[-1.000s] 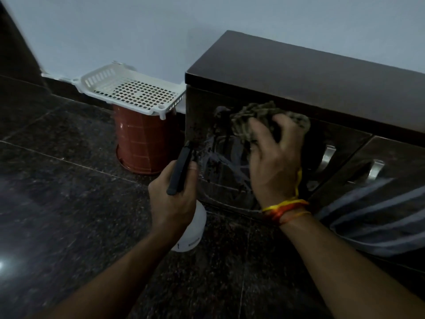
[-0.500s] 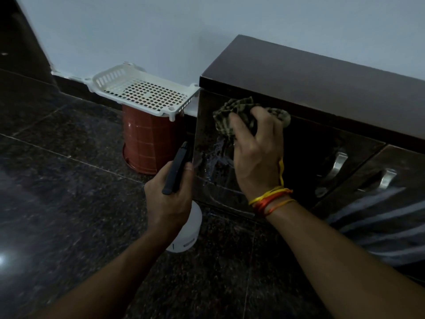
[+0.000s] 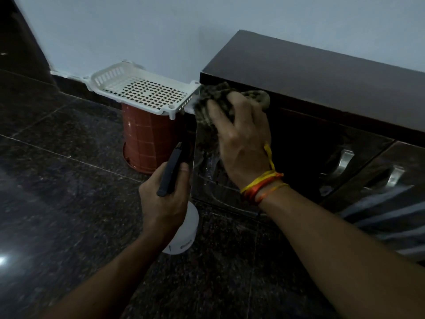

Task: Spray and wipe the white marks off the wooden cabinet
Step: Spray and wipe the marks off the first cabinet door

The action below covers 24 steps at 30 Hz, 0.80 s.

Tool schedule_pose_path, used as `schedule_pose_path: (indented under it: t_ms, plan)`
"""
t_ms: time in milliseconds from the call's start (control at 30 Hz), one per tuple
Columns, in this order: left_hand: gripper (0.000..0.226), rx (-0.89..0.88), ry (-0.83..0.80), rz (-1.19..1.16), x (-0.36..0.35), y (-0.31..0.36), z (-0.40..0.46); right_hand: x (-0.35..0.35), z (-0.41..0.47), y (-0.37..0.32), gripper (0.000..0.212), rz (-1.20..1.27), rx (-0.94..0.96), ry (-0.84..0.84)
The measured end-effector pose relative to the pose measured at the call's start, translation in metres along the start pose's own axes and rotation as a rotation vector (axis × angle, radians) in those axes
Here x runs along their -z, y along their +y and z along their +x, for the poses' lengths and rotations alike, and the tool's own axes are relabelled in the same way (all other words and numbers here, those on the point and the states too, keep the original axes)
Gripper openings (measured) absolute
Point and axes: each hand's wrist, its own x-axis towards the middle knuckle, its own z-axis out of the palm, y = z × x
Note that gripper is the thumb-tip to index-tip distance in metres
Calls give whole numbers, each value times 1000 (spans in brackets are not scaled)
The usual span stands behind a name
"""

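While right hand wipes, spray bottle nozzle points up toward cabinet.

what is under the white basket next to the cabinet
The white basket rests on top of a reddish-brown ribbed bin standing on the dark floor. The bin's opening and contents are covered by the basket.

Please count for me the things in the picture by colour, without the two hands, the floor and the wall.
White: 2, the spray bottle and the slotted basket.
Red-brown: 1, the bin.
Dark brown: 1, the wooden cabinet.
Greenish checked: 1, the cloth.
Silver: 2, the handles.
Total: 7.
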Motion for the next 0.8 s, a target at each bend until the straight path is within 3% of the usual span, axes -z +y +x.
schedule_pose_path:
  t_ms: [167,267,367,600,800]
  plan:
    - [20,0,-17,3,3,1,1,23,-34,48,38,0,-148,133]
    - [18,-6,-29,10,2,-1,-1,25,-32,45,49,-42,-201,155]
    - [21,-9,-31,-6,0,0,-2,16,-14,30,45,-79,-163,189]
    - [29,0,-16,33,5,-1,-2,4,40,-25,41,-31,-56,-40]
    - [31,4,-22,22,-1,10,-4,24,27,3,46,-49,-21,-86]
